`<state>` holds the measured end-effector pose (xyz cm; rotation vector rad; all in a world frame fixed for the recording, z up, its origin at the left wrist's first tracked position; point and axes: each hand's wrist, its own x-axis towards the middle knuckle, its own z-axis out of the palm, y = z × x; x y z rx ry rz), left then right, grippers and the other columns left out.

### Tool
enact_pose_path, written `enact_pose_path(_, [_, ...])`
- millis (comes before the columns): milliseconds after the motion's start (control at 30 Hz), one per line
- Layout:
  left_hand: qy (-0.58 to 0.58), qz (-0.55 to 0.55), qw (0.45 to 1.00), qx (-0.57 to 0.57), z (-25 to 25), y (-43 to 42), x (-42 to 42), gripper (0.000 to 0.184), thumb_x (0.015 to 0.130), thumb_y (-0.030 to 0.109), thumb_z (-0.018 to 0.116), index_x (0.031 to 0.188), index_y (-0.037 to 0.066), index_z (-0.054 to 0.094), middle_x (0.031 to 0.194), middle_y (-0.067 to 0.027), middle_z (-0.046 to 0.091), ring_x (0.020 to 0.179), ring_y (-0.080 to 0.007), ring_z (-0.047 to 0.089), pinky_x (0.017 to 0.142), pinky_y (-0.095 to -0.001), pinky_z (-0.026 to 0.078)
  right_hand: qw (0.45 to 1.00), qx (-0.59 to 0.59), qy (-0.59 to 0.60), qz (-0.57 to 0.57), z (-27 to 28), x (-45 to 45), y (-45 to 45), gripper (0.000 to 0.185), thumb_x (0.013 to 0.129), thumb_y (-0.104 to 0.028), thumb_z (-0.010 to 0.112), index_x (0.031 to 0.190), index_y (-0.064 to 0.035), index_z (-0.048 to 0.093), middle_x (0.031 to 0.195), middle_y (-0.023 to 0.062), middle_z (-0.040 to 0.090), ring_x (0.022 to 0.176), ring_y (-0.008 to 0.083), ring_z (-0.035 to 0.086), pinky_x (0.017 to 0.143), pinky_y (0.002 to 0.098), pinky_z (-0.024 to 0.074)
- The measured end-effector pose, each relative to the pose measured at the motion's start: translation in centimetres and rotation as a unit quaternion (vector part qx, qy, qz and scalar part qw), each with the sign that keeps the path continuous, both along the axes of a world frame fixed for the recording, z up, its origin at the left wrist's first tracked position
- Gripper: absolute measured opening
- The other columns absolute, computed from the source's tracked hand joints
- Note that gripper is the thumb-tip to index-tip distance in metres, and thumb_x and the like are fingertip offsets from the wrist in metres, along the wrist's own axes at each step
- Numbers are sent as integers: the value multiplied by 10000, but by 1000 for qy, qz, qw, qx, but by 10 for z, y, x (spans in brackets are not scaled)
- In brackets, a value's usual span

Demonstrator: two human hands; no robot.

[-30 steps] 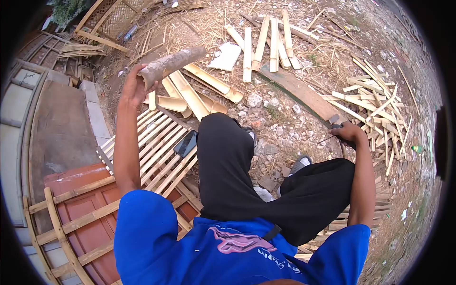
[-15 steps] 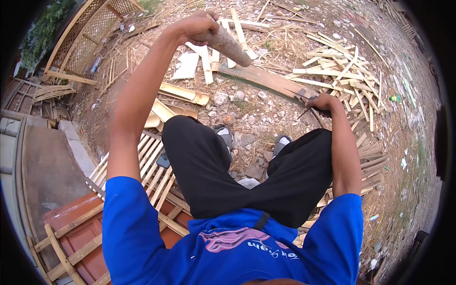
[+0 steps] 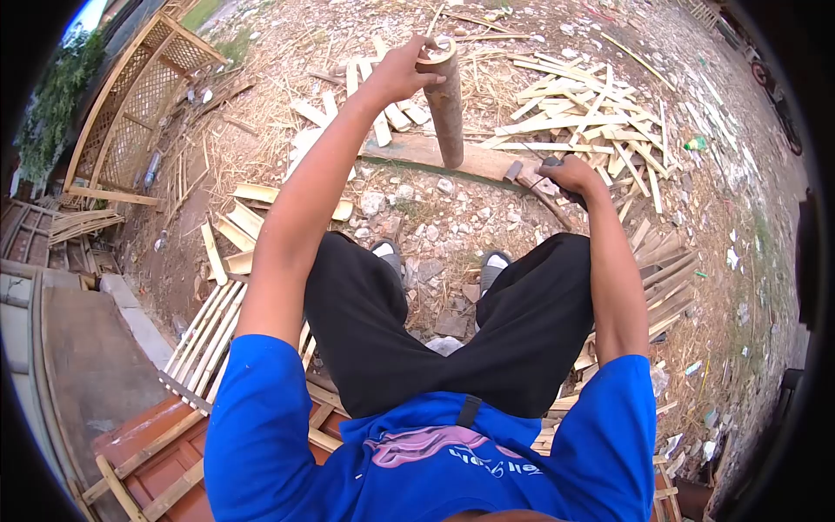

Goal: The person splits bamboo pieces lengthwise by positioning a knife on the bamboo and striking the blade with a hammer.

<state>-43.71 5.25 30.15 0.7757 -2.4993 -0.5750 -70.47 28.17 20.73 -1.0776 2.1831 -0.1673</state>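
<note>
A curved bamboo piece (image 3: 447, 113) stands nearly upright on the wooden plank (image 3: 409, 151). My left hand (image 3: 410, 73) grips its top end, with fingers at the rim. At the plank's right end, my right hand (image 3: 570, 177) is closed round the dark handle of a tool, whose thin blade points up and left. Beside that hand lies a hammer (image 3: 513, 171), its head on the plank and its handle running down to the right.
Split bamboo strips (image 3: 600, 122) are heaped right of the plank. Split bamboo pieces (image 3: 239, 228) and a slatted bamboo panel (image 3: 202, 335) lie at the left. A lattice frame (image 3: 130, 117) stands at the upper left. Stones cover the ground between my feet and the plank.
My left hand has carried the bamboo piece rightward and tilted it from nearly level to upright on the plank. My right hand still holds the tool, and the view has shifted.
</note>
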Motion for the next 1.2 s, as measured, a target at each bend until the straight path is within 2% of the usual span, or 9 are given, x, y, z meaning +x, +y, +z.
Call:
enact_pose_path(67, [52, 28, 997, 44, -11, 5, 6, 423, 797, 285, 806, 1084, 27, 633, 1031, -144, 705, 933, -219, 689, 794, -344, 535, 991, -99, -60, -66, 19, 11, 8, 517, 793, -492, 727, 869, 12, 645, 660, 61, 599, 514, 154, 553, 487, 322, 444])
enact_pose_path(133, [95, 32, 992, 78, -25, 11, 9, 415, 801, 273, 804, 1093, 33, 633, 1002, -128, 713, 923, -181, 682, 770, -328, 531, 964, -197, -135, -115, 54, 33, 18, 475, 809, -445, 755, 963, -15, 624, 623, 8, 516, 482, 104, 490, 443, 279, 403])
enact_pose_path(200, [181, 13, 980, 79, -36, 12, 6, 402, 801, 252, 806, 1096, 37, 639, 928, -99, 729, 878, -129, 676, 714, -293, 519, 931, -289, -181, -130, 78, 55, 22, 419, 818, -403, 755, 961, -34, 619, 623, -10, 497, 474, 82, 468, 429, 257, 381])
enact_pose_path(300, [120, 34, 988, 96, -22, 19, 5, 394, 796, 245, 808, 1098, 42, 657, 883, -86, 734, 832, -130, 681, 682, -286, 514, 853, -396, -308, -142, 97, 94, 29, 320, 837, -285, 741, 970, -35, 592, 625, -22, 501, 456, 55, 453, 402, 217, 351])
enact_pose_path(367, [145, 22, 983, 108, -29, 13, 6, 383, 783, 249, 814, 1076, 43, 677, 878, -99, 737, 804, -136, 686, 679, -301, 520, 841, -433, -305, -106, 94, 111, 27, 296, 837, -260, 733, 951, -29, 586, 618, -15, 513, 443, 56, 447, 393, 220, 343])
enact_pose_path(767, [134, 2, 985, 105, -23, 13, 10, 432, 758, 281, 833, 1080, 37, 679, 940, -122, 743, 893, -191, 709, 756, -323, 535, 888, -342, -298, -69, 84, 126, 19, 283, 836, -259, 724, 951, -52, 570, 606, -11, 502, 434, 66, 444, 394, 221, 346])
enact_pose_path(967, [117, 20, 986, 112, -23, 13, 7, 422, 762, 279, 832, 1069, 31, 680, 936, -119, 743, 906, -184, 708, 777, -324, 533, 884, -350, -298, -86, 81, 126, 19, 303, 835, -260, 711, 952, -13, 580, 588, -1, 508, 440, 76, 463, 396, 253, 355])
enact_pose_path(1067, [119, 11, 985, 122, -23, 13, 7, 420, 767, 271, 830, 1071, 25, 677, 938, -119, 742, 907, -180, 706, 778, -321, 532, 893, -339, -289, -61, 81, 123, 18, 358, 832, -263, 709, 1033, 9, 589, 592, 2, 511, 444, 80, 463, 404, 261, 365])
enact_pose_path(1200, [127, -2, 984, 126, -24, 12, 5, 401, 779, 255, 822, 1069, 21, 676, 937, -114, 738, 910, -175, 703, 781, -316, 531, 892, -344, -287, -67, 81, 126, 18, 277, 848, -267, 709, 935, -43, 570, 582, -14, 490, 418, 72, 447, 397, 235, 354])
